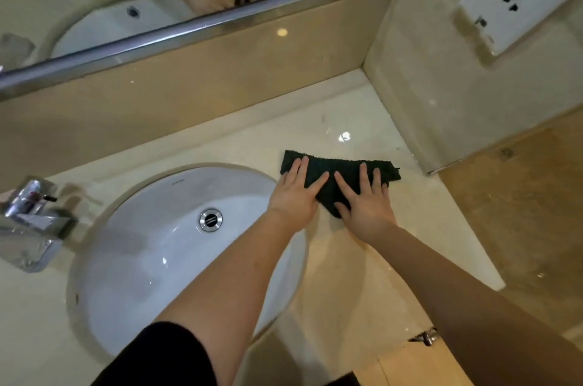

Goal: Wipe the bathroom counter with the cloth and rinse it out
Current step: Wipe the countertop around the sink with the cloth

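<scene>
Two hands press down flat, fingers straight and spread, gripping nothing: left hand (295, 196), right hand (367, 209). They hide the near part of one cloth (334, 164), dark green, nubby, lying flat on the counter (347, 120) just right of one sink (142, 243). One tap (31, 218), cut off at the left edge.

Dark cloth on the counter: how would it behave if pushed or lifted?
The cloth looks limp: it lies flat with an uneven outline, so it would probably droop if lifted. On the glossy counter it should slide under the flat left hand and right hand.
</scene>
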`<state>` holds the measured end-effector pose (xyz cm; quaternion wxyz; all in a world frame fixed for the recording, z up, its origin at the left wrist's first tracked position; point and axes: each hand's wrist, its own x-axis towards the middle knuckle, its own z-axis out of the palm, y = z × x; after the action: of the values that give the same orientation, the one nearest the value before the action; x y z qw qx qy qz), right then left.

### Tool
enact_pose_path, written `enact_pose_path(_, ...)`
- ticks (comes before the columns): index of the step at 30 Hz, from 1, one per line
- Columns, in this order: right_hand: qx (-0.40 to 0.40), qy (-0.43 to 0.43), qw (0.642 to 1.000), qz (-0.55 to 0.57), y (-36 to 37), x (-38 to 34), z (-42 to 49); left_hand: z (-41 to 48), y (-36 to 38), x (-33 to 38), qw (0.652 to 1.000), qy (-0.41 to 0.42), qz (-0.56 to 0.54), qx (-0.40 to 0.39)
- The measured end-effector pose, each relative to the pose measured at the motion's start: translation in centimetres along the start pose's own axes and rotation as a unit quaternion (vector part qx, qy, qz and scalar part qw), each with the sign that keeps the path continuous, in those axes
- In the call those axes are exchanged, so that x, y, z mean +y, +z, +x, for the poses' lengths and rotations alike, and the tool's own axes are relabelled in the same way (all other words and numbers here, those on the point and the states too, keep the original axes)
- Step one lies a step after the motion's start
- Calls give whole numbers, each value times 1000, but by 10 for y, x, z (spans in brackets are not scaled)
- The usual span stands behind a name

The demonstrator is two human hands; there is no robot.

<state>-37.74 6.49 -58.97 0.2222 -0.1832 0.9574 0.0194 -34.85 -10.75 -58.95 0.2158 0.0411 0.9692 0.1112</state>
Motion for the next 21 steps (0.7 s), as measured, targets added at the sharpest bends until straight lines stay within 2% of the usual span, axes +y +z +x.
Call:
enact_pose_path(12, 34, -29, 999, 3, -38, -46, 91, 49, -35, -85, 998, -10, -26, 61)
enact_pose_path(21, 48, -81, 996, 8, -49, -115, 128, 29, -39, -153, 992, -63, -35, 104)
